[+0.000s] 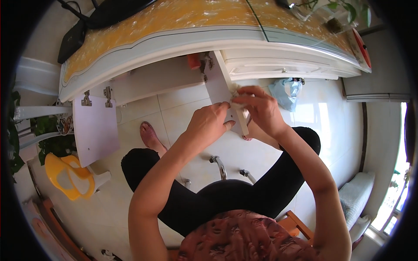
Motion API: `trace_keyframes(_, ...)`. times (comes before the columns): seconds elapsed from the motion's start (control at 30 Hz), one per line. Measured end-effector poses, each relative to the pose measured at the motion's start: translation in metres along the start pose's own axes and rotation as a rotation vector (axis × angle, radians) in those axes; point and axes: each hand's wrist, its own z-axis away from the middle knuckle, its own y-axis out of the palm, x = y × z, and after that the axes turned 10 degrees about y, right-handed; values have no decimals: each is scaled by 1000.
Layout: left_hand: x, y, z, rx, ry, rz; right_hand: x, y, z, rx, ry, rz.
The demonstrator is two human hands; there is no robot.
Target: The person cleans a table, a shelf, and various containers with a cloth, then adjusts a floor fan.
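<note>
An open white cabinet door (214, 78) juts toward me from the cabinet, its pale inner panel facing left. My left hand (209, 119) is at the door's inner side, with the fingers at its upper edge and the thumb against the panel. On the other side, my right hand (263, 106) pinches a whitish cloth (234, 88) at the door's edge. The cloth is blurred and partly hidden by the fingers, and some of it shows below them against the door's outer face.
A second open door (96, 127) hangs at left. A reddish cylinder (194, 61) stands inside the cabinet. On the tiled floor are a blue plastic bag (287, 93) and a yellow-and-white plastic item (70, 177). Glass (303, 40) covers part of the marbled top (196, 16).
</note>
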Motion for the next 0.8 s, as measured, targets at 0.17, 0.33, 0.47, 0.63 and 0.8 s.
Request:
trace_keyframes(0.17, 22, -6, -3, -36, 58, 39, -2, 19, -68, -319, -76, 78)
trace_keyframes(0.33, 33, -23, 9, -122, 58, 66, 29, 35, -51, -232, -181, 139)
trace_keyframes(0.47, 40, -29, 15, -112, 34, 71, 21, 51, -66, -298, -186, 146)
trace_keyframes(0.63, 48, -37, 22, -127, 16, 81, 21, 52, -97, -431, -10, 15)
trace_keyframes(0.8, 56, -35, 24, -142, 16, 43, 18, 43, -88, -399, -152, 155)
